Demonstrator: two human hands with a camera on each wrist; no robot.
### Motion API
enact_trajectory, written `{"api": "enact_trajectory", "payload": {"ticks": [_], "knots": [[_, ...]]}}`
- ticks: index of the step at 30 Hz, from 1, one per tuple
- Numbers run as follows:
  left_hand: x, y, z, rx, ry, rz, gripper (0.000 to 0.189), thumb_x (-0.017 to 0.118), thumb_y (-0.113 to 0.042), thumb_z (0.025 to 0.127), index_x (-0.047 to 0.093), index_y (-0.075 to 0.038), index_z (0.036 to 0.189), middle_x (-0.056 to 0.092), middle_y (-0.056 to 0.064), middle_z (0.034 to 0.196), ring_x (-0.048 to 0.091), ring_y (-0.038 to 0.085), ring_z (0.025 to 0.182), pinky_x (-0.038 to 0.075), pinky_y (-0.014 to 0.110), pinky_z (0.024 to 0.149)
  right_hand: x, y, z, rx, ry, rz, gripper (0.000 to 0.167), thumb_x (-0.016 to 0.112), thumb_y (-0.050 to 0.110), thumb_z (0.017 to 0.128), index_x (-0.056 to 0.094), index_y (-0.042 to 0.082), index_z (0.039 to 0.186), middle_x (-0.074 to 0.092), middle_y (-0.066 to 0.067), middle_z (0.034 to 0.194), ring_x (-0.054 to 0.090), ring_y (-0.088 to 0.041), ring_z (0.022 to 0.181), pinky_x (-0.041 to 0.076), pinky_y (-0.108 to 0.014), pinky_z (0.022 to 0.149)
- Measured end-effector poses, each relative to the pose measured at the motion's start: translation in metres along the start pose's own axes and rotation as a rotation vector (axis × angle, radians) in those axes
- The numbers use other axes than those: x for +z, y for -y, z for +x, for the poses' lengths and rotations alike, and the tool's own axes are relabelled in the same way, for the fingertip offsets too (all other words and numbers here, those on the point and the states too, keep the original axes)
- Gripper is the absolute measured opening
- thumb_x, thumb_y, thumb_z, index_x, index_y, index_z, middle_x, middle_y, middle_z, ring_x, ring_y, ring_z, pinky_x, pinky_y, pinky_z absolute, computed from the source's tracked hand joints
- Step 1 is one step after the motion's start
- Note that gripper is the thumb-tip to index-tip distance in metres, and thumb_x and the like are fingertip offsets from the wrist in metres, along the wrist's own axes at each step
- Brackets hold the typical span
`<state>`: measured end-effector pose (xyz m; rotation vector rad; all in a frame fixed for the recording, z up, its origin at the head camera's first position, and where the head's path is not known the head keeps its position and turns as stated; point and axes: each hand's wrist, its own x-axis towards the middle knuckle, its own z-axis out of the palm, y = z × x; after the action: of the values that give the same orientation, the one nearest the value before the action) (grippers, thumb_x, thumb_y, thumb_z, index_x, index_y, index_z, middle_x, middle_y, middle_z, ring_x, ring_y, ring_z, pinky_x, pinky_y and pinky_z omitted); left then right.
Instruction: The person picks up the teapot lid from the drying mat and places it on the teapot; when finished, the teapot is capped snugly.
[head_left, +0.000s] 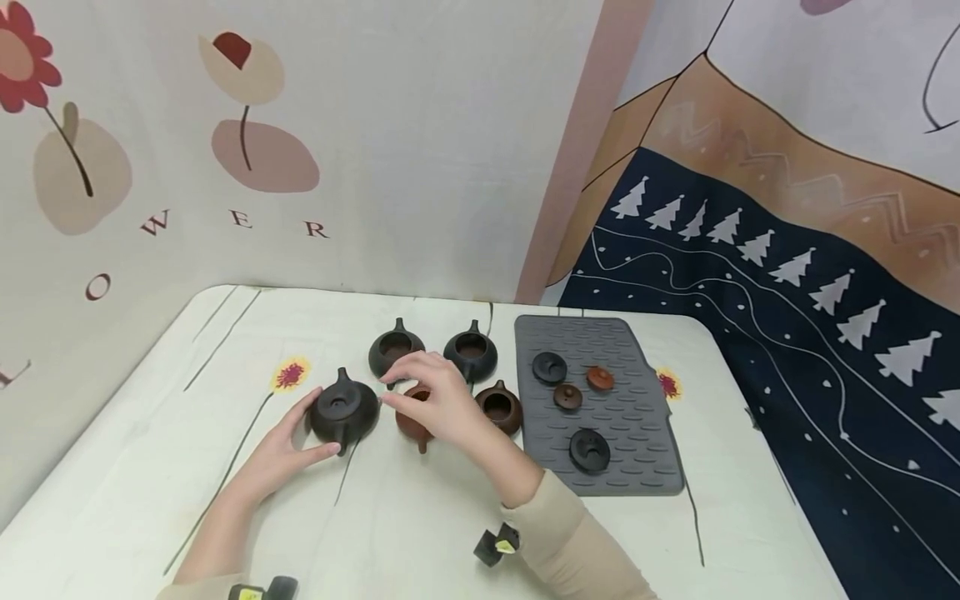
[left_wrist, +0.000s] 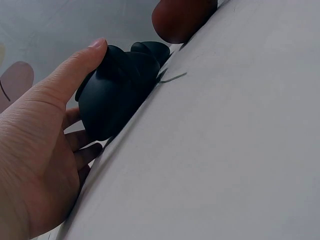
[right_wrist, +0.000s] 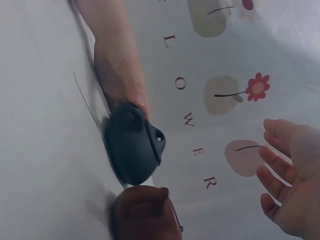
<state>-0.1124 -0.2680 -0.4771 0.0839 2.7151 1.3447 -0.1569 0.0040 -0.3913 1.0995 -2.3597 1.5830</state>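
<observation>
A dark teapot (head_left: pixel 343 410) with its lid on stands on the table, handle and spout pointing opposite ways. My left hand (head_left: pixel 277 454) holds its side, the thumb toward the near end and the fingers round the far side; the left wrist view shows the fingers behind the dark body (left_wrist: pixel 117 95). To the right, my right hand (head_left: pixel 438 400) hovers over a reddish-brown teapot (head_left: pixel 412 427) and partly hides it. Nothing shows between its loosely bent fingers in the right wrist view, where the lidded teapot (right_wrist: pixel 131 147) stands beyond the reddish one (right_wrist: pixel 142 215).
Two dark lidless teapots, one left (head_left: pixel 396 348) and one right (head_left: pixel 471 353), stand behind the right hand. A small brown lidless teapot (head_left: pixel 500 408) sits by the grey mat (head_left: pixel 637 475). On that mat lie several lids, including a dark one (head_left: pixel 589 451) and an orange-brown one (head_left: pixel 600 378).
</observation>
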Motion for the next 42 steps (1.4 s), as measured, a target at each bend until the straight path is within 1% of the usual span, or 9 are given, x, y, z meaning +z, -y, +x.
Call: {"api": "enact_trajectory", "payload": {"ticks": [3,6,8,13,18,26,33,38,42], "knots": [[0.0,0.0,0.001,0.011,-0.005,0.002,0.098,0.079,-0.035,0.079,0.019,-0.015,0.154,0.021,0.024,0.153,0.015,0.05,0.137,0.017,0.069,0.101,-0.01,0.002,-0.008,-0.023,-0.024,-0.028,0.016,0.074,0.012,0.086,0.071,0.01,0.101,0.063,0.002,0.109,0.051,-0.011,0.103,0.047,-0.023,0.085],[0.0,0.0,0.001,0.018,-0.008,0.007,0.098,0.08,-0.034,0.078,0.02,-0.015,0.154,0.021,0.025,0.153,0.015,0.05,0.137,0.017,0.069,0.101,-0.02,0.003,-0.016,-0.026,-0.048,-0.068,0.016,0.075,0.014,0.085,0.072,0.012,0.1,0.063,0.005,0.107,0.053,-0.01,0.106,0.036,-0.032,0.102],[0.0,0.001,0.001,0.018,-0.008,0.009,0.098,0.08,-0.034,0.078,0.02,-0.014,0.154,0.021,0.025,0.153,0.015,0.05,0.137,0.017,0.069,0.101,-0.027,0.002,-0.021,-0.036,-0.064,-0.085,0.016,0.075,0.014,0.084,0.072,0.012,0.1,0.064,0.005,0.106,0.053,-0.01,0.107,0.031,-0.036,0.105],[0.0,0.0,0.0,0.014,-0.004,0.007,0.099,0.079,-0.034,0.078,0.019,-0.014,0.154,0.021,0.025,0.153,0.015,0.05,0.137,0.017,0.069,0.101,-0.042,-0.003,-0.033,-0.089,-0.105,-0.072,0.017,0.076,0.009,0.083,0.072,0.01,0.099,0.066,-0.001,0.105,0.056,-0.016,0.104,0.042,-0.035,0.094],[0.001,0.0,0.0,0.011,-0.005,0.012,0.099,0.079,-0.035,0.079,0.019,-0.014,0.154,0.02,0.025,0.153,0.015,0.05,0.137,0.017,0.069,0.101,-0.06,-0.007,-0.046,-0.067,-0.14,-0.093,0.02,0.076,0.004,0.081,0.072,0.008,0.1,0.065,-0.008,0.109,0.056,-0.023,0.105,0.045,-0.036,0.089],[0.0,-0.001,0.0,0.0,-0.001,0.003,0.099,0.079,-0.035,0.078,0.019,-0.013,0.154,0.02,0.025,0.154,0.014,0.05,0.137,0.016,0.07,0.101,-0.094,-0.022,-0.066,0.009,-0.219,-0.175,0.023,0.076,-0.003,0.077,0.07,0.002,0.098,0.065,-0.015,0.106,0.055,-0.031,0.104,0.046,-0.048,0.087],[0.0,-0.002,0.0,-0.003,-0.001,0.013,0.099,0.079,-0.036,0.078,0.019,-0.014,0.154,0.019,0.024,0.154,0.014,0.05,0.137,0.017,0.07,0.101,-0.125,-0.036,-0.084,0.15,-0.297,-0.209,0.019,0.075,0.011,0.083,0.072,0.012,0.102,0.063,0.0,0.111,0.055,-0.016,0.108,0.052,-0.039,0.078],[0.0,-0.001,0.001,-0.005,0.0,0.019,0.1,0.079,-0.037,0.078,0.019,-0.015,0.154,0.019,0.024,0.154,0.014,0.05,0.137,0.017,0.07,0.101,-0.141,-0.041,-0.094,0.219,-0.351,-0.236,0.019,0.073,0.016,0.086,0.072,0.009,0.104,0.062,-0.003,0.113,0.055,-0.018,0.108,0.049,-0.046,0.082],[0.0,-0.001,0.001,-0.006,0.003,0.01,0.1,0.08,-0.036,0.078,0.018,-0.015,0.154,0.019,0.024,0.154,0.014,0.049,0.138,0.016,0.07,0.101,-0.155,-0.047,-0.099,0.233,-0.396,-0.252,0.019,0.071,0.013,0.088,0.071,0.006,0.106,0.062,-0.006,0.112,0.058,-0.022,0.103,0.051,-0.044,0.081]]}}
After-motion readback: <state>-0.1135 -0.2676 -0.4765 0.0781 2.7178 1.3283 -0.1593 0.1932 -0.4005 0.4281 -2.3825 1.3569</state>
